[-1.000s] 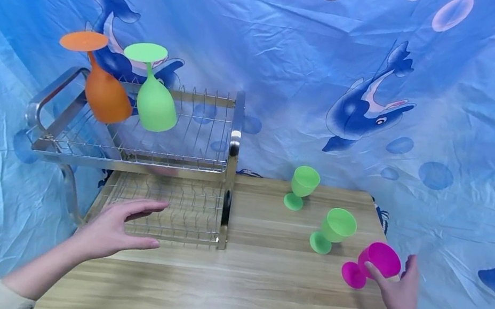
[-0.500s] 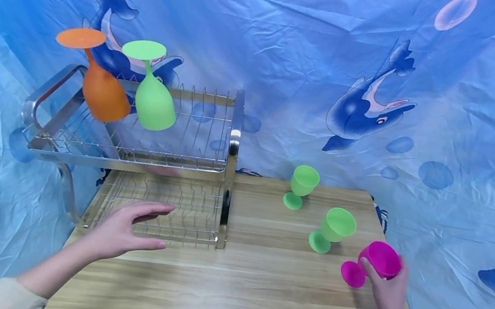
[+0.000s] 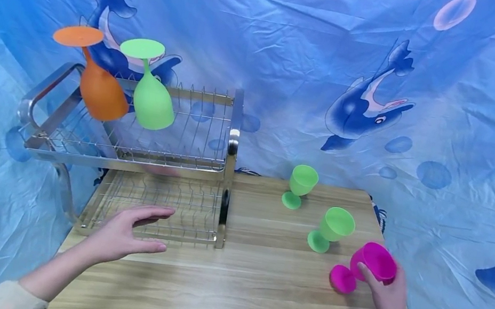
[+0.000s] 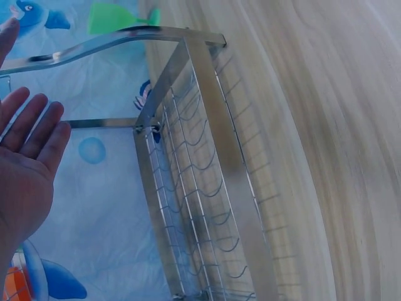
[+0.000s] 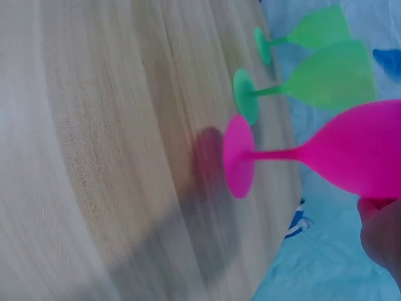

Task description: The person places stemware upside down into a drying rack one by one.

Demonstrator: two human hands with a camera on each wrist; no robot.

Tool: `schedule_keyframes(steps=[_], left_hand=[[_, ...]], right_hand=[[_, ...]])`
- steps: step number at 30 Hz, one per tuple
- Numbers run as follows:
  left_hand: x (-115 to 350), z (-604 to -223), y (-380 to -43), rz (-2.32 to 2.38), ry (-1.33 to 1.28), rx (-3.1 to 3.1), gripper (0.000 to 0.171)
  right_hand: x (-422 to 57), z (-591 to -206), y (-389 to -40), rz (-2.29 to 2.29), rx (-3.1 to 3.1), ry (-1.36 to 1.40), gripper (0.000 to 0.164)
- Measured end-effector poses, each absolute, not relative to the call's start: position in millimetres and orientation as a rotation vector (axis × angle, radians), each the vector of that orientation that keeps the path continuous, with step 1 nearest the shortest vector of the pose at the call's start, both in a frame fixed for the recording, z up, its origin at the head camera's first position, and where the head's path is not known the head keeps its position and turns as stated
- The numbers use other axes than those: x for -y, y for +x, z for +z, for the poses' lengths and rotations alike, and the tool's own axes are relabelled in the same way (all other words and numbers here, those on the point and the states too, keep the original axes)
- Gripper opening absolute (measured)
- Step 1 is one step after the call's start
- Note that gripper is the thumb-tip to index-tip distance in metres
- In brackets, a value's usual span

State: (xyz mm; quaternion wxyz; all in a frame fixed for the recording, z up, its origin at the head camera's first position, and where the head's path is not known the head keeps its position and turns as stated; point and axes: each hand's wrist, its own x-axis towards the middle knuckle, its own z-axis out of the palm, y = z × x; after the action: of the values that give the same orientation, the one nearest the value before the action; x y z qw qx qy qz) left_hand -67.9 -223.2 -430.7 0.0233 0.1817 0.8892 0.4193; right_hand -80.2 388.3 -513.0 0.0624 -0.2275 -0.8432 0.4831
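Observation:
My right hand (image 3: 392, 299) grips a magenta plastic wine goblet (image 3: 377, 259) by its bowl, thumb on the near side. In the right wrist view the goblet's round foot (image 5: 238, 157) stands off the wooden table, its shadow falling beside it. Two bright green goblets (image 3: 337, 224) (image 3: 304, 179) stand upright behind it, toward the back right. My left hand (image 3: 118, 234) hovers with fingers extended and thumb apart, holding nothing, in front of the lower tier of a metal dish rack (image 3: 227, 189). Its palm (image 4: 22, 188) shows in the left wrist view.
On the rack's upper tier, an orange goblet (image 3: 102, 94) and a light green goblet (image 3: 153, 104) rest upside down, feet in the air. The wooden table (image 3: 225, 297) extends below the rack. A blue dolphin-print curtain (image 3: 289, 74) hangs behind and at both sides.
My right hand has closed around the magenta goblet's bowl, and the goblet has shifted slightly left and toward me. My left hand has drifted a little to the right.

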Motion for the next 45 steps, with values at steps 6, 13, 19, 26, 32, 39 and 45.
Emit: schedule_keyframes(steps=[6,13,19,26,32,39,45], left_hand=[[218.9,-430.9,-68.1,1.324,0.566,-2.719,0.066],[209.6,-433.0,-69.2,1.346,0.600,-2.693,0.066],[197.8,-438.2,-73.6,1.388,0.613,-2.630,0.067],[179.8,-444.0,-74.8,1.425,0.689,-2.573,0.065],[160.1,-444.6,-72.8,1.471,0.744,-2.528,0.066],[136.9,-445.1,-73.4,1.495,0.774,-2.455,0.070],[124.2,-445.9,-75.1,1.492,0.787,-2.443,0.062]], right_hand=[[-369.9,-499.1,-68.1,1.499,2.692,-0.416,0.091],[-321.1,-485.0,-68.0,1.696,2.655,-0.209,0.082],[-275.9,-476.9,-74.1,1.947,2.523,0.003,0.074],[-236.4,-465.8,-77.8,2.238,2.347,0.254,0.074],[-209.3,-456.6,-78.4,2.417,2.202,0.465,0.074],[-183.3,-446.3,-77.2,2.539,2.094,0.613,0.079],[-166.6,-438.2,-76.8,2.568,2.069,0.679,0.083]])
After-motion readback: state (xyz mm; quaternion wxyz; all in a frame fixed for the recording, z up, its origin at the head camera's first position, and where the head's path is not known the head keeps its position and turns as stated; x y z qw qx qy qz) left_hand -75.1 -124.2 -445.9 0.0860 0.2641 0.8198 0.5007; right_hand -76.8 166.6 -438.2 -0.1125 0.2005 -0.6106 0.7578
